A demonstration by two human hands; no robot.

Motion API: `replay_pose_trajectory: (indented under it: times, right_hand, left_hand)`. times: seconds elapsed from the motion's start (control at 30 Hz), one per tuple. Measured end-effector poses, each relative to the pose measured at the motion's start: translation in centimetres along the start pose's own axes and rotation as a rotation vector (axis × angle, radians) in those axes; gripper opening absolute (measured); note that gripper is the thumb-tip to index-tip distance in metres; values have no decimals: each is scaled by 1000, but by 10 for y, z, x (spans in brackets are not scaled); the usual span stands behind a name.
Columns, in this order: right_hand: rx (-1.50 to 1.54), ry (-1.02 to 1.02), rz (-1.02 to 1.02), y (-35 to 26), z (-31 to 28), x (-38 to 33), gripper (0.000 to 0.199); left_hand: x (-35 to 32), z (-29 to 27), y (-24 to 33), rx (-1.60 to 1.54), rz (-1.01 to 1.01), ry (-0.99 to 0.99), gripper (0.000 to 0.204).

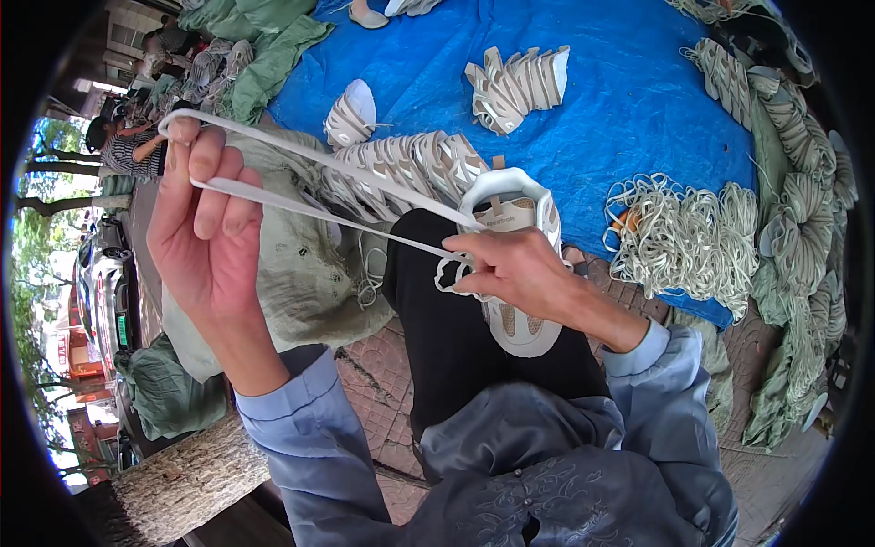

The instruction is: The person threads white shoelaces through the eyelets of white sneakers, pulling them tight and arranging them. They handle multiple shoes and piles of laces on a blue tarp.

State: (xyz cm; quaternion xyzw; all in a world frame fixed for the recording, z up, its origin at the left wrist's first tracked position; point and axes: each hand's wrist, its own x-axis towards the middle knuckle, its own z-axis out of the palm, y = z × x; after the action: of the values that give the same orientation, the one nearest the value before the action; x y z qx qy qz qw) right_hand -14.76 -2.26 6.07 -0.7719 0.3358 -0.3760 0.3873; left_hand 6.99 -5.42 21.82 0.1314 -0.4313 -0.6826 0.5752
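Far left of the frame, parked cars and trees line a street, and a person in a striped top sits at the upper left beside heaps of green sacks. Low on the left edge there's a rough tree trunk. Now the left hand, raised in the left-centre, fingers curled around a white shoelace that loops over them; both strands run taut, down and right across the middle of the frame. They cross over a pale sack and a row of white shoes lying behind them, partly hiding those. At centre, the lace reaches a white sneaker resting on the person's black-trousered knee. The right hand sits on top of that sneaker, fingers pinched on the lace where it meets the eyelets, covering much of the shoe's middle. Above centre, a second bundle of white shoes lies on a blue tarp. Right of the sneaker, a tangled pile of pale laces sits on the tarp's edge. Far right, more bundled shoes stack along the frame's rim, above brick paving.
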Motion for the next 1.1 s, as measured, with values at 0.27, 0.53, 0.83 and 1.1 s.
replay_pose_trajectory:
  times: [0.27, 0.53, 0.83, 1.1]
  right_hand:
    - [570, 67, 507, 13, -41, 37, 13]
    - [168, 121, 505, 43, -61, 64, 7]
    - [24, -195, 246, 59, -45, -34, 19]
    - [-126, -227, 203, 62, -15, -32, 26]
  left_hand:
    - [56, -20, 6, 349, -112, -5, 24]
    - [88, -74, -47, 1383, -141, 270, 17]
    - [18, -91, -102, 2113, 269, 27, 17]
    - [-77, -46, -155, 1661, -88, -216, 10]
